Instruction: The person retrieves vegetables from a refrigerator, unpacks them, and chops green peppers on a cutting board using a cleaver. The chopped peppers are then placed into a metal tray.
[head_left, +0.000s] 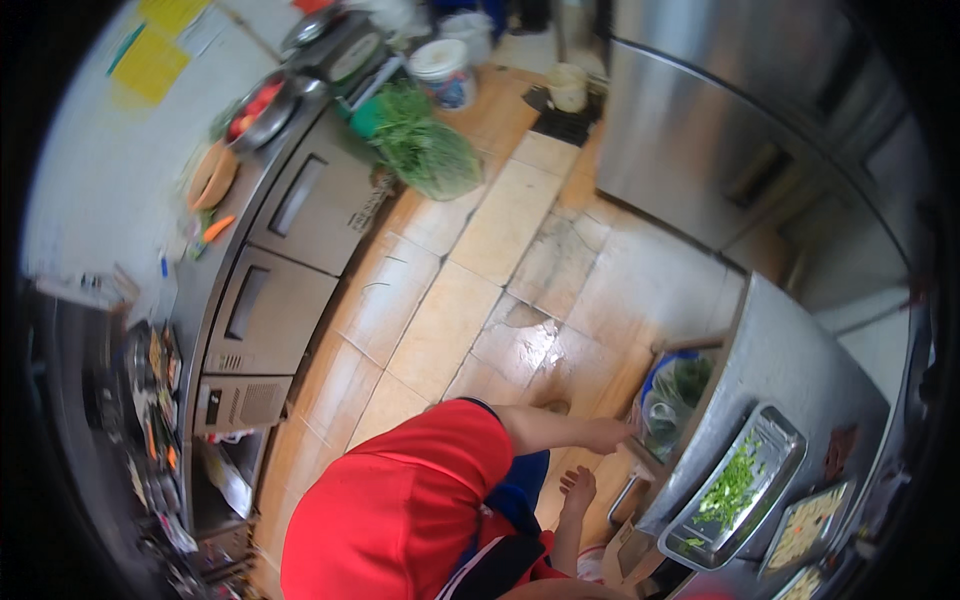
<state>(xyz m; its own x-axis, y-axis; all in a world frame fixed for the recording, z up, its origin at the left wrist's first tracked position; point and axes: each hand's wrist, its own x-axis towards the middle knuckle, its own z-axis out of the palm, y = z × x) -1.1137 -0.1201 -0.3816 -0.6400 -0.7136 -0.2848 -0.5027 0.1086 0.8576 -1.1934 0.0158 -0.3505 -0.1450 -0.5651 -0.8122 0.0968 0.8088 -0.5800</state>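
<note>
My left hand (616, 435) reaches out from a red sleeve to the edge of a grey panel (645, 456) under the metal counter; its fingers are blurred, and their grip is unclear. Nearer to me, my right hand (578, 484) is raised with its fingers apart and nothing in it. Beside the panel, below the counter, a blue-rimmed container (654, 373) holds leafy greens (691, 375) and clear plastic. On the counter (772, 341) stands a steel tray (789, 435) with chopped green leaves (731, 484) inside.
Trays of pale pieces (806, 529) lie farther along the counter. A steel refrigerator (675, 142) stands beyond. Across the wet tiled floor (532, 337) are an undercounter cabinet (300, 202), a bowl of tomatoes (266, 131), a bag of greens (427, 150) and a white bucket (442, 75).
</note>
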